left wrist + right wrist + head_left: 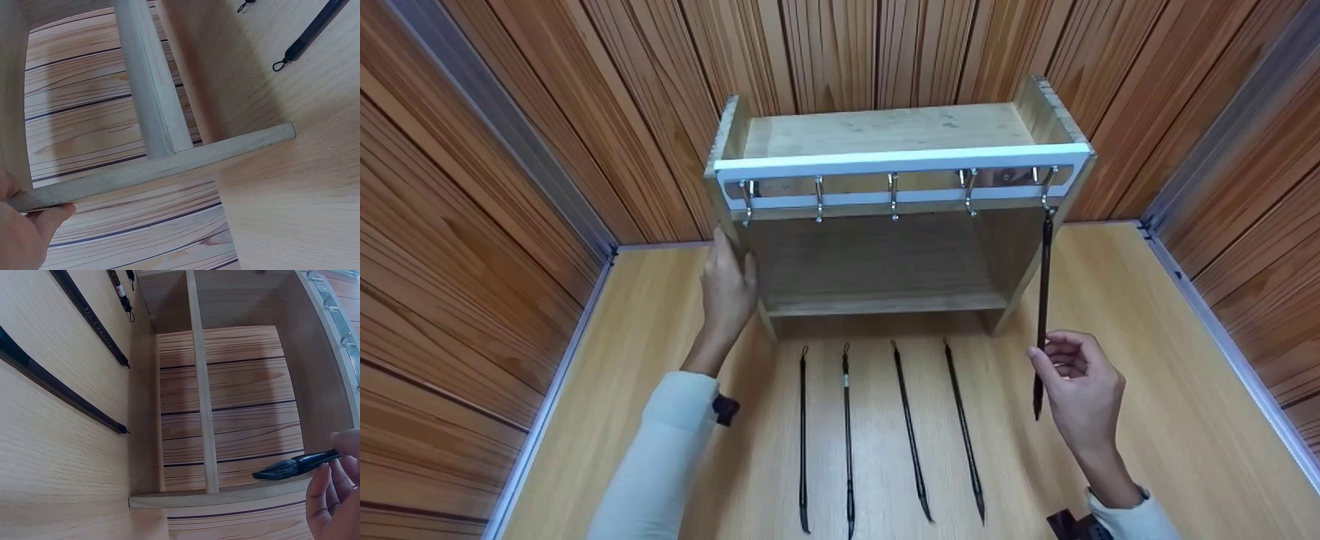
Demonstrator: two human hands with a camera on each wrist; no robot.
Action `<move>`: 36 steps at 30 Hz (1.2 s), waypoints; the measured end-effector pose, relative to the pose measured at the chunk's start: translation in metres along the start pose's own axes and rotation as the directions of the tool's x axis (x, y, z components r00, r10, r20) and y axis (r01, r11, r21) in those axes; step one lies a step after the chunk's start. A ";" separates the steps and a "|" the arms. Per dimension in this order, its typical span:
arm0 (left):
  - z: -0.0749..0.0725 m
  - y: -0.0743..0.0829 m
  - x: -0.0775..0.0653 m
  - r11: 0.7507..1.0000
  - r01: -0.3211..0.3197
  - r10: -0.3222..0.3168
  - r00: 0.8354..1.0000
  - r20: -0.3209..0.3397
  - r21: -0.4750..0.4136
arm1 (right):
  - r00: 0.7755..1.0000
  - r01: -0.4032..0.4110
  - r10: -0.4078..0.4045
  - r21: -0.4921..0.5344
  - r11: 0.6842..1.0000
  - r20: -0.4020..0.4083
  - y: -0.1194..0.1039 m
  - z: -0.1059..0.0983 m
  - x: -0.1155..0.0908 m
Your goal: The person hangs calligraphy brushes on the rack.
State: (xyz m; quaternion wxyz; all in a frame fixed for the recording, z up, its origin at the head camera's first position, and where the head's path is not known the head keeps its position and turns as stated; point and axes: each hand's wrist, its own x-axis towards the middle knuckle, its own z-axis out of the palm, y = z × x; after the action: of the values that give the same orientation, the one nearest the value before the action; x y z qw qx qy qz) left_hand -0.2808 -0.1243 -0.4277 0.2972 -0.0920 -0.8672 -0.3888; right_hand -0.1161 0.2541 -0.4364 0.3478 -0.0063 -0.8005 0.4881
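A dark calligraphy brush (1044, 285) hangs bristles-down at the rightmost metal hook (1048, 187) of a wooden rack (885, 304). My right hand (1084, 390) pinches it low on the handle, just above the bristles (275, 469), which show in the right wrist view. Whether its loop sits fully on the hook is too small to tell. On the other side, my left hand (727, 285) grips the rack's left side panel (112, 183), its thumb (56, 219) against one face in the left wrist view.
Several more brushes (911, 431) lie side by side on the wooden table (652, 300) before the rack, loops toward it. Other hooks (893, 196) along the white rail (900, 160) carry nothing. Wood-panelled walls (825, 52) stand behind and at both sides.
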 end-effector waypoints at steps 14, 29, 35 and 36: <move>-0.002 -0.001 0.001 1.000 0.003 -0.003 1.000 -0.006 0.007 | 1.000 -0.014 0.014 0.006 1.000 0.003 0.003 0.004 0.001; -0.004 0.000 0.000 1.000 0.017 -0.017 1.000 0.003 0.000 | 1.000 0.025 -0.025 -0.008 1.000 0.011 0.036 0.020 0.009; -0.001 0.001 0.000 1.000 -0.003 0.003 1.000 0.005 -0.011 | 1.000 0.010 -0.009 -0.033 0.999 0.030 0.068 0.023 0.014; -0.001 0.001 0.000 1.000 -0.004 0.004 1.000 0.008 -0.012 | 0.999 0.005 -0.004 -0.039 0.999 0.033 0.070 0.023 0.015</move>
State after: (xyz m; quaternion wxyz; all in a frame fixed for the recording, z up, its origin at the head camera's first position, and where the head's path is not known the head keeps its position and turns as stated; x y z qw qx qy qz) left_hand -0.2801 -0.1243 -0.4265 0.2938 -0.0972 -0.8658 -0.3931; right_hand -0.1632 0.2779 -0.4896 0.3356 -0.0033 -0.8154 0.4717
